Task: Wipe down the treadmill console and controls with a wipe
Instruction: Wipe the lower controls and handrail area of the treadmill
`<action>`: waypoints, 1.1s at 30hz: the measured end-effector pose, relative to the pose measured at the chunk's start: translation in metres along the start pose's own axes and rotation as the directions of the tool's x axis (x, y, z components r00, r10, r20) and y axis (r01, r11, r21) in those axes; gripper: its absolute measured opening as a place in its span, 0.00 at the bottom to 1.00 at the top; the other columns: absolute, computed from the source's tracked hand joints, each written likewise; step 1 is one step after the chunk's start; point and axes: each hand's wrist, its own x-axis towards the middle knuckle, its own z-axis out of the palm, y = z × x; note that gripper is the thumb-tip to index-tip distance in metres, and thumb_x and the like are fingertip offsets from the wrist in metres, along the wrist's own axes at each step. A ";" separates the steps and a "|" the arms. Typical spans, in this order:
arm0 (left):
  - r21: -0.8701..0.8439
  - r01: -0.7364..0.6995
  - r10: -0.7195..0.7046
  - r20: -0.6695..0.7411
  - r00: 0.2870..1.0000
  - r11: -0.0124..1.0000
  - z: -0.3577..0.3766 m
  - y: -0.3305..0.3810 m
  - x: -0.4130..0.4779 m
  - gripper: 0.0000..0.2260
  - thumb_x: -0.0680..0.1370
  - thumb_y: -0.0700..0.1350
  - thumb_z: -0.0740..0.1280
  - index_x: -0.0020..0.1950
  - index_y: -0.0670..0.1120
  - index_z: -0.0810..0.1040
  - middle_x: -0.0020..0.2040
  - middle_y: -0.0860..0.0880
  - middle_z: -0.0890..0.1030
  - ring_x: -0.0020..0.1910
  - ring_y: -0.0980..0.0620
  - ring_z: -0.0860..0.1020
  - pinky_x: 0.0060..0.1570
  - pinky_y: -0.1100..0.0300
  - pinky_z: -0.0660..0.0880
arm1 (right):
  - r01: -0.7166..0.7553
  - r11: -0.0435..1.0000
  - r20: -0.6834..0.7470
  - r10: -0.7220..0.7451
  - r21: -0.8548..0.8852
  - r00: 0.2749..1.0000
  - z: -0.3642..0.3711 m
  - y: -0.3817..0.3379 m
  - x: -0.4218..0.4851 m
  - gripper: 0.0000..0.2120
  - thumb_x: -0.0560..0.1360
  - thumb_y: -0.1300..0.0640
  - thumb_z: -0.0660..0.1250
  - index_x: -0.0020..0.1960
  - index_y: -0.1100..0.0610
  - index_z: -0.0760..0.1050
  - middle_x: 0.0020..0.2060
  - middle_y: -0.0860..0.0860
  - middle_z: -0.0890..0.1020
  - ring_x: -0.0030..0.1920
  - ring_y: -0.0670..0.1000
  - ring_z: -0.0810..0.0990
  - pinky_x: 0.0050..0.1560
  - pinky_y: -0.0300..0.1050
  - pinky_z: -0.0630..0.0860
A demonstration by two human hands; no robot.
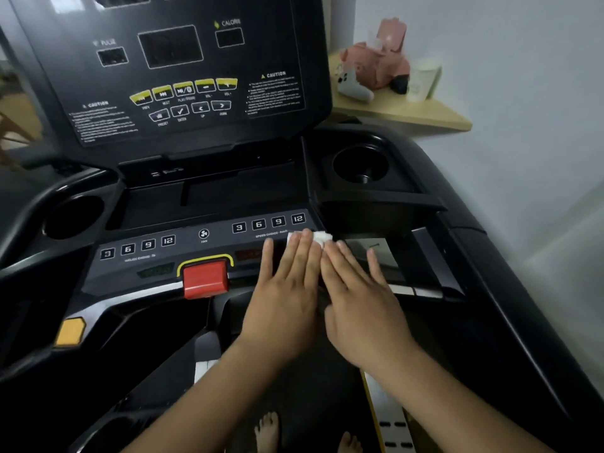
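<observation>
Fingers (305, 251) of left hand (284, 289) and right hand (358, 292) lie straight, pressing a white wipe (323, 237) onto the treadmill console (130, 273). Speed buttons (268, 223) sit just above.

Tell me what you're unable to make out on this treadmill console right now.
Head view throughout.
Most of the wipe: covered by the left hand and right hand.
Part of the control panel: hidden under those hands.
The caution text: too small and blurred.
The top displays: cut by the upper edge.
</observation>
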 end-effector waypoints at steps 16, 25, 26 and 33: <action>-0.038 0.119 -0.120 -0.025 0.993 0.992 0.012 -0.085 -0.080 0.36 0.79 0.56 0.60 0.79 0.39 0.50 0.80 0.40 0.48 0.79 0.41 0.46 0.73 0.32 0.48 | 0.192 0.977 0.142 -0.179 -0.091 0.974 0.006 -0.110 0.039 0.32 0.79 0.47 0.47 0.73 0.58 0.32 0.77 0.54 0.37 0.76 0.52 0.32 0.73 0.59 0.30; -0.103 0.345 -0.344 0.033 0.939 0.933 0.026 -0.160 -0.139 0.36 0.77 0.54 0.62 0.79 0.40 0.53 0.80 0.41 0.53 0.79 0.43 0.49 0.72 0.31 0.51 | 0.373 0.926 0.165 -0.359 -0.061 0.919 0.029 -0.199 0.080 0.33 0.78 0.48 0.49 0.75 0.57 0.36 0.78 0.53 0.41 0.77 0.52 0.35 0.73 0.63 0.33; -0.116 0.367 -0.366 0.030 0.930 0.923 0.026 -0.167 -0.145 0.36 0.76 0.54 0.63 0.79 0.40 0.55 0.79 0.41 0.55 0.79 0.43 0.51 0.72 0.30 0.52 | 0.390 0.918 0.164 -0.376 -0.063 0.912 0.031 -0.209 0.084 0.33 0.78 0.48 0.48 0.76 0.57 0.37 0.78 0.53 0.42 0.77 0.52 0.36 0.73 0.63 0.33; -0.255 0.411 -0.427 -0.009 0.904 0.875 0.042 -0.196 -0.195 0.42 0.67 0.50 0.75 0.76 0.37 0.63 0.77 0.39 0.63 0.76 0.43 0.61 0.69 0.38 0.65 | 0.510 0.858 0.226 -0.484 -0.066 0.845 0.046 -0.263 0.087 0.35 0.78 0.49 0.52 0.77 0.61 0.40 0.78 0.56 0.42 0.77 0.55 0.36 0.71 0.62 0.29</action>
